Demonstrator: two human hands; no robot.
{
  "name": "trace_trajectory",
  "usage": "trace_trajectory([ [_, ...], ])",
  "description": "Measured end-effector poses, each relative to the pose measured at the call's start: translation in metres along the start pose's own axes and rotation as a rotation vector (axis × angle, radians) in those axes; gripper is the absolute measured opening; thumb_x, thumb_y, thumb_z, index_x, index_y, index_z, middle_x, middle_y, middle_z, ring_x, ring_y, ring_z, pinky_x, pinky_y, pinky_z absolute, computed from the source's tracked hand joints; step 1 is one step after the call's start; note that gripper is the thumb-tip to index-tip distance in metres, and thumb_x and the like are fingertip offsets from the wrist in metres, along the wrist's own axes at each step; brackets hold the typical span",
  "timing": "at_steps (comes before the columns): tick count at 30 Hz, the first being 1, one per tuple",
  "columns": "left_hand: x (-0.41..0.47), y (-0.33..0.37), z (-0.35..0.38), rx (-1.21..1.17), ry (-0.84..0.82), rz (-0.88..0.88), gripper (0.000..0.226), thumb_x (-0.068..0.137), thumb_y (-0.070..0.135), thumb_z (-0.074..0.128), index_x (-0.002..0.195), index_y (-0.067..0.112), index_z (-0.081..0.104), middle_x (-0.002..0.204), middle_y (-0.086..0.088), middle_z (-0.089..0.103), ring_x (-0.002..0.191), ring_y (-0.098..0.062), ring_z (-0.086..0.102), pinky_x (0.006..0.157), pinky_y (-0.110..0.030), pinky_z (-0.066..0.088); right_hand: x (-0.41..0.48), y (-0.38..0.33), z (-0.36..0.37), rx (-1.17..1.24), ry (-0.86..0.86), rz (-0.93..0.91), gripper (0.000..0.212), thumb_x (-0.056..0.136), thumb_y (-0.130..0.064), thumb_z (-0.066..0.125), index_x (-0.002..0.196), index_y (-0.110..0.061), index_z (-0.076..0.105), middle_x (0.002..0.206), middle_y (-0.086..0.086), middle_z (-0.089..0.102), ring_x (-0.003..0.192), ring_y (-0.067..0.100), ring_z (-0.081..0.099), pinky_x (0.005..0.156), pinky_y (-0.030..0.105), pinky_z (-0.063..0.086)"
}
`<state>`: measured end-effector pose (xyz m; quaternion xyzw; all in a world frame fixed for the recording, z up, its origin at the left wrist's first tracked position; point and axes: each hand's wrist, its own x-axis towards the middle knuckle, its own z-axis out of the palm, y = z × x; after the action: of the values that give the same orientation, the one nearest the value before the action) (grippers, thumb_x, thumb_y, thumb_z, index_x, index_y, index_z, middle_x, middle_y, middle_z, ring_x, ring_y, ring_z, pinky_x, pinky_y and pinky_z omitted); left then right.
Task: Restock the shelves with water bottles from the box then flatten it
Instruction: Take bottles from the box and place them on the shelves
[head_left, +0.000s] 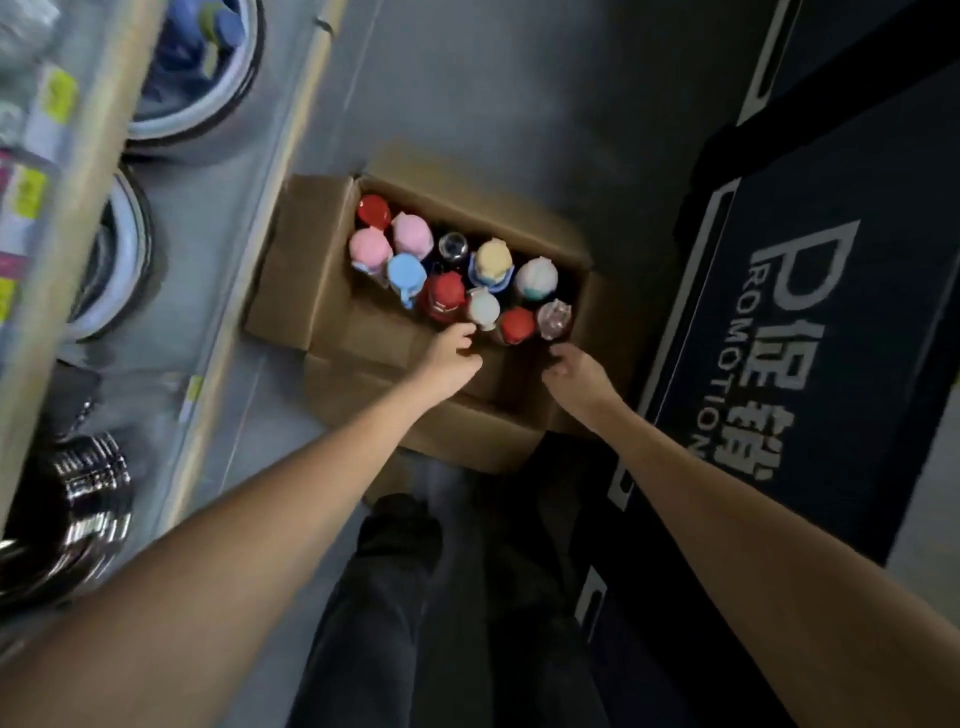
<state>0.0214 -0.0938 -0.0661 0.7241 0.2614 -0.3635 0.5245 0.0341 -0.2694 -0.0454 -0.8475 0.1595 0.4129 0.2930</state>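
Looking straight down at an open cardboard box (306, 260) on the grey floor (493, 78) next to the shelf (78, 171), full of upright water bottles (444, 296) with red, pink, blue and yellow caps. Left hand (452, 353) is at the near rim, fingers loosely bent and close together, tips just by a white-capped bottle (483, 307), gripping nothing. Right hand (576, 371) sits by the clear-lidded bottle (554, 317), fingers curled under, can't tell if they grip anything.

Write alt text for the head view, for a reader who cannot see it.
The left hand and right hand reach down to the near edge of an open cardboard box on the floor, packed with upright bottles with red, pink, blue, yellow and white lids. A shelf with steel pots stands at left; a dark mat lies at right.
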Motion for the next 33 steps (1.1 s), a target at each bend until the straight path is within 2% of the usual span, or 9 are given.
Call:
trace_trajectory([
  [7,0.117,-0.049,0.061,-0.009,-0.077,-0.060,0.057,0.092,0.004,0.051,0.145,0.017,0.034,0.145,-0.013,0.039,0.126,-0.023,0.047,0.095,-0.027,0.040,0.124,0.042,0.034,0.065,-0.064,0.024,0.051,0.091,-0.009,0.047,0.141,-0.012,0.039,0.084,-0.004,0.055,0.088,0.017,0.054,0.078,0.023,0.040],
  [11,0.164,-0.073,0.088,0.001,-0.127,-0.079,0.062,0.091,0.004,0.051,0.147,0.021,0.029,0.149,-0.013,0.035,0.131,-0.023,0.042,0.098,-0.026,0.037,0.174,0.067,0.060,0.088,-0.085,0.043,0.052,0.089,-0.005,0.047,0.139,-0.015,0.039,0.092,0.005,0.055,0.088,0.020,0.054,0.077,0.026,0.041],
  [14,0.192,-0.083,0.098,0.010,-0.134,-0.054,0.069,0.091,0.005,0.051,0.149,0.026,0.021,0.153,-0.007,0.028,0.130,-0.021,0.040,0.097,-0.026,0.038,0.201,0.082,0.071,0.100,-0.066,0.022,0.060,0.089,-0.003,0.046,0.144,-0.021,0.031,0.085,0.006,0.055,0.090,0.024,0.056,0.081,0.030,0.042],
  [17,0.218,-0.093,0.108,0.001,-0.145,-0.043,0.072,0.091,0.001,0.049,0.150,0.024,0.017,0.155,-0.003,0.024,0.132,-0.021,0.038,0.093,-0.019,0.034,0.228,0.098,0.084,0.128,-0.037,0.013,0.070,0.088,-0.004,0.047,0.149,-0.027,0.023,0.096,0.011,0.057,0.094,0.024,0.055,0.083,0.027,0.041],
  [19,0.228,-0.095,0.111,-0.013,-0.138,-0.032,0.073,0.090,-0.003,0.048,0.150,0.021,0.016,0.154,-0.004,0.025,0.135,-0.019,0.033,0.094,-0.015,0.029,0.239,0.104,0.090,0.132,-0.035,0.001,0.074,0.088,-0.005,0.049,0.151,-0.028,0.017,0.116,0.010,0.056,0.110,0.023,0.053,0.090,0.025,0.038],
  [24,0.253,-0.102,0.119,0.004,-0.149,-0.018,0.074,0.090,-0.005,0.046,0.151,0.020,0.012,0.154,-0.006,0.020,0.136,-0.015,0.028,0.089,-0.010,0.026,0.264,0.110,0.102,0.171,-0.057,-0.029,0.080,0.088,-0.004,0.052,0.152,-0.023,0.009,0.149,0.012,0.036,0.134,0.026,0.038,0.100,0.020,0.027],
  [28,0.266,-0.105,0.123,0.029,-0.163,-0.038,0.082,0.086,-0.007,0.044,0.151,0.023,0.006,0.158,-0.008,0.004,0.143,-0.020,0.016,0.103,-0.019,0.025,0.277,0.111,0.108,0.235,-0.069,-0.043,0.087,0.087,0.000,0.054,0.152,-0.020,0.001,0.154,0.009,0.023,0.139,0.019,0.028,0.100,0.017,0.022],
  [30,0.268,-0.106,0.125,-0.008,-0.162,-0.055,0.083,0.084,-0.011,0.042,0.151,0.022,0.007,0.158,-0.007,0.007,0.144,-0.020,0.015,0.109,-0.023,0.023,0.282,0.111,0.113,0.266,-0.070,-0.050,0.090,0.085,0.001,0.056,0.151,-0.021,0.000,0.152,0.010,0.024,0.134,0.016,0.031,0.102,0.019,0.026],
  [33,0.266,-0.106,0.125,-0.101,-0.160,-0.060,0.081,0.080,-0.019,0.036,0.150,0.018,0.014,0.155,-0.008,0.018,0.143,-0.019,0.020,0.104,-0.018,0.023,0.284,0.111,0.120,0.323,-0.053,-0.053,0.091,0.081,0.002,0.059,0.151,-0.022,0.005,0.147,0.011,0.028,0.132,0.020,0.037,0.108,0.030,0.033],
])
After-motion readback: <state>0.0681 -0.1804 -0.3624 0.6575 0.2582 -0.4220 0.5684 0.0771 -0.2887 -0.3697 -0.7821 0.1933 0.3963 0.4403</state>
